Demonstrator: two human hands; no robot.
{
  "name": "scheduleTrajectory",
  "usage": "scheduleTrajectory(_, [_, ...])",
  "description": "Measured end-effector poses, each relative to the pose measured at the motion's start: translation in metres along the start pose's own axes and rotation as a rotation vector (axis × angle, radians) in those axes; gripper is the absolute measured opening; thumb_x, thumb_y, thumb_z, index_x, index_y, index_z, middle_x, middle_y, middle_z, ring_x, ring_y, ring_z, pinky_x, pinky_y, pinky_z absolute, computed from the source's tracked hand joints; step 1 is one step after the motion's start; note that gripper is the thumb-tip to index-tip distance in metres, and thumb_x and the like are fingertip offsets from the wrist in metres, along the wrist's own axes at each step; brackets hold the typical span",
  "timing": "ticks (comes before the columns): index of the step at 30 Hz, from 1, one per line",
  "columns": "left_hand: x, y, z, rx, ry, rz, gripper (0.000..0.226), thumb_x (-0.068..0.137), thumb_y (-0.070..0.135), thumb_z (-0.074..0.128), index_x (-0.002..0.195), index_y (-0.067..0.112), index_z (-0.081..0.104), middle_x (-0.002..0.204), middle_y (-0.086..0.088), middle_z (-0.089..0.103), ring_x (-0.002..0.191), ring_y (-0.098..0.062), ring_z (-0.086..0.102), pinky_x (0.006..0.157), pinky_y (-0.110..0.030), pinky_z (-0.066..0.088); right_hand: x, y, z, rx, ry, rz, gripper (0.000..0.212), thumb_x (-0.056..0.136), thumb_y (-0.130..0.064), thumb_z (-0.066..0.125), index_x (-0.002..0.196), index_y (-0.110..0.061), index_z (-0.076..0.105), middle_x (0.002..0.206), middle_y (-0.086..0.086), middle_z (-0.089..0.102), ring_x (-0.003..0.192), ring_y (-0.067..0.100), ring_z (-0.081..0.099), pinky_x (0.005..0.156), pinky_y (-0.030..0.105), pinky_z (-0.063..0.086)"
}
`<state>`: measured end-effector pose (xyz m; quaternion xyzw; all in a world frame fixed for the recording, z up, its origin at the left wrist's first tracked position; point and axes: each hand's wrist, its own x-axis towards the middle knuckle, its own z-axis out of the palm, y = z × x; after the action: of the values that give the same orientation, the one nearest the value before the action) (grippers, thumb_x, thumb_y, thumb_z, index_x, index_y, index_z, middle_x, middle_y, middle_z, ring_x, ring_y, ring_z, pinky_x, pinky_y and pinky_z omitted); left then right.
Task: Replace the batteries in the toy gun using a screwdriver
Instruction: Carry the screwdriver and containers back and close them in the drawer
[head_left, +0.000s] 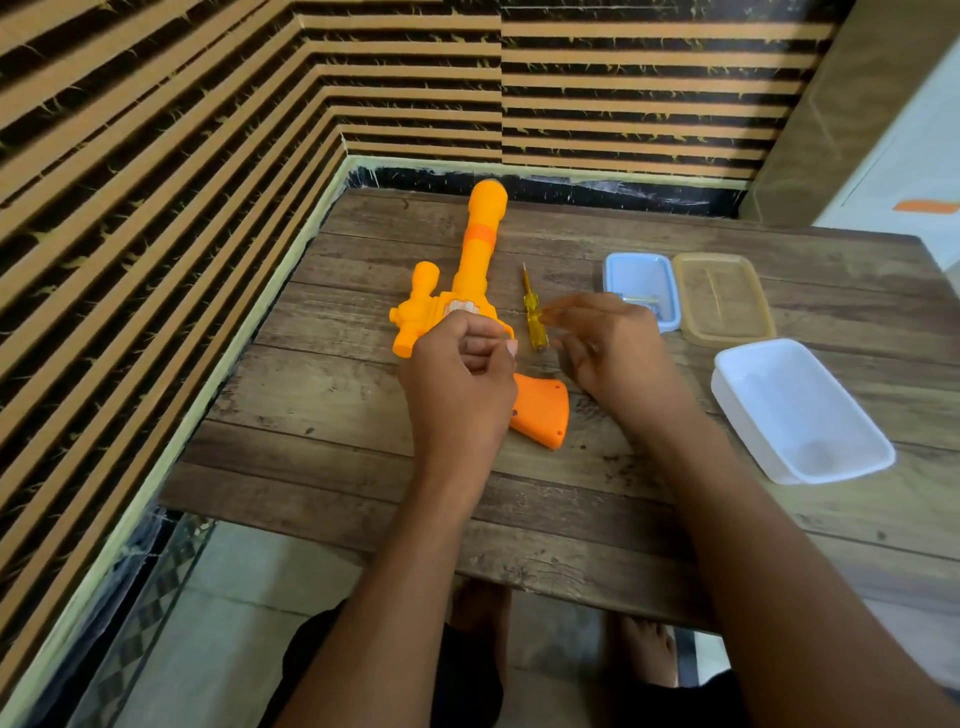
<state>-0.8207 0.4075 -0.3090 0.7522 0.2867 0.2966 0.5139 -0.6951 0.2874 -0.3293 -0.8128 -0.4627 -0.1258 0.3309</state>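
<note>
An orange toy gun (470, 260) lies flat on the wooden table (332, 395), its barrel pointing away from me and its stock (543, 410) toward me. My left hand (457, 384) sits over the gun's middle with its fingers curled at the grip, which it hides. A yellow see-through screwdriver (534, 317) lies just right of the gun. My right hand (613, 348) hovers beside the screwdriver's handle. Its blurred fingers are loosely spread toward the handle and hold nothing that I can see.
A blue tub (618, 275) holding small metal parts, an amber lid (724, 299) and a white tub (800, 410) stand at the right. Striped walls close off the left and far sides. The table's near edge runs above my feet.
</note>
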Motion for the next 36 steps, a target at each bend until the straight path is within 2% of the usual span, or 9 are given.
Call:
scheduleTrajectory(6, [-0.011, 0.005, 0.032, 0.024, -0.097, 0.062, 0.011, 0.092, 0.007, 0.078, 0.091, 0.016, 0.071, 0.077, 0.009, 0.070, 0.070, -0.003, 0.068, 0.066, -0.022, 0.057, -0.022, 0.000, -0.041, -0.034, 0.169, 0.214, 0.017, 0.084, -0.003, 0.072, 0.100, -0.004, 0.078, 0.097, 0.011, 0.077, 0.086, 0.030, 0.072, 0.080, 0.028, 0.048])
scheduleTrajectory(10, [-0.022, 0.013, 0.058, 0.057, -0.218, 0.099, 0.016, 0.090, 0.008, 0.079, 0.091, 0.020, 0.069, 0.078, 0.008, 0.071, 0.068, -0.001, 0.068, 0.063, -0.016, 0.055, -0.034, 0.004, -0.069, -0.168, 0.172, 0.394, 0.020, 0.085, -0.015, 0.072, 0.103, -0.010, 0.079, 0.107, 0.009, 0.076, 0.100, 0.034, 0.070, 0.089, 0.039, 0.054])
scheduleTrajectory(14, [-0.032, 0.021, 0.080, 0.056, -0.327, 0.083, 0.011, 0.091, 0.009, 0.078, 0.095, 0.016, 0.070, 0.077, 0.012, 0.068, 0.068, 0.005, 0.064, 0.065, -0.012, 0.051, -0.044, 0.006, -0.093, -0.357, 0.083, 0.720, 0.030, 0.088, -0.028, 0.069, 0.115, -0.018, 0.075, 0.122, 0.009, 0.070, 0.116, 0.039, 0.062, 0.103, 0.053, 0.044])
scheduleTrajectory(20, [-0.050, 0.030, 0.093, 0.113, -0.426, 0.067, 0.013, 0.091, 0.026, 0.080, 0.090, 0.019, 0.069, 0.075, 0.012, 0.071, 0.070, -0.005, 0.072, 0.070, -0.035, 0.062, -0.054, 0.012, -0.109, -0.288, -0.006, 0.983, 0.021, 0.091, -0.021, 0.071, 0.108, -0.010, 0.072, 0.110, 0.019, 0.070, 0.103, 0.043, 0.066, 0.079, 0.042, 0.052])
scheduleTrajectory(23, [-0.051, 0.033, 0.092, 0.162, -0.411, 0.037, 0.020, 0.087, 0.029, 0.085, 0.092, 0.019, 0.069, 0.072, 0.016, 0.068, 0.067, 0.000, 0.069, 0.067, -0.029, 0.060, -0.050, 0.011, -0.105, -0.242, 0.009, 0.969, 0.017, 0.088, -0.018, 0.075, 0.098, -0.004, 0.072, 0.096, 0.017, 0.071, 0.086, 0.039, 0.068, 0.075, 0.040, 0.057])
scheduleTrajectory(28, [-0.042, 0.028, 0.080, 0.217, -0.270, 0.063, 0.018, 0.084, 0.018, 0.086, 0.091, 0.018, 0.069, 0.072, 0.014, 0.065, 0.058, 0.003, 0.061, 0.059, -0.022, 0.055, -0.046, 0.021, -0.103, -0.042, 0.035, 0.980, 0.028, 0.097, -0.035, 0.070, 0.100, -0.008, 0.076, 0.082, 0.011, 0.071, 0.064, 0.021, 0.063, 0.061, 0.026, 0.044])
scheduleTrajectory(31, [-0.039, 0.025, 0.073, 0.254, -0.230, 0.108, 0.014, 0.086, 0.015, 0.083, 0.095, 0.014, 0.072, 0.078, 0.008, 0.070, 0.063, 0.001, 0.063, 0.060, -0.019, 0.054, -0.048, 0.036, -0.100, -0.058, 0.001, 0.907, 0.029, 0.103, -0.028, 0.062, 0.125, -0.013, 0.073, 0.110, 0.017, 0.073, 0.093, 0.031, 0.068, 0.077, 0.026, 0.044])
scheduleTrajectory(33, [-0.040, 0.025, 0.071, 0.256, -0.228, 0.122, 0.013, 0.087, 0.015, 0.082, 0.096, 0.014, 0.073, 0.080, 0.006, 0.071, 0.066, 0.000, 0.064, 0.060, -0.019, 0.054, -0.049, 0.045, -0.096, -0.077, -0.083, 0.868, 0.035, 0.102, -0.025, 0.060, 0.136, -0.021, 0.067, 0.132, 0.017, 0.062, 0.121, 0.033, 0.059, 0.100, 0.031, 0.044])
scheduleTrajectory(36, [-0.040, 0.025, 0.071, 0.253, -0.230, 0.126, 0.013, 0.088, 0.016, 0.082, 0.097, 0.014, 0.073, 0.081, 0.006, 0.070, 0.069, -0.002, 0.065, 0.062, -0.023, 0.057, -0.049, 0.045, -0.093, -0.088, -0.189, 0.923, 0.035, 0.096, -0.029, 0.065, 0.130, -0.023, 0.071, 0.145, 0.015, 0.046, 0.137, 0.041, 0.038, 0.119, 0.045, 0.034])
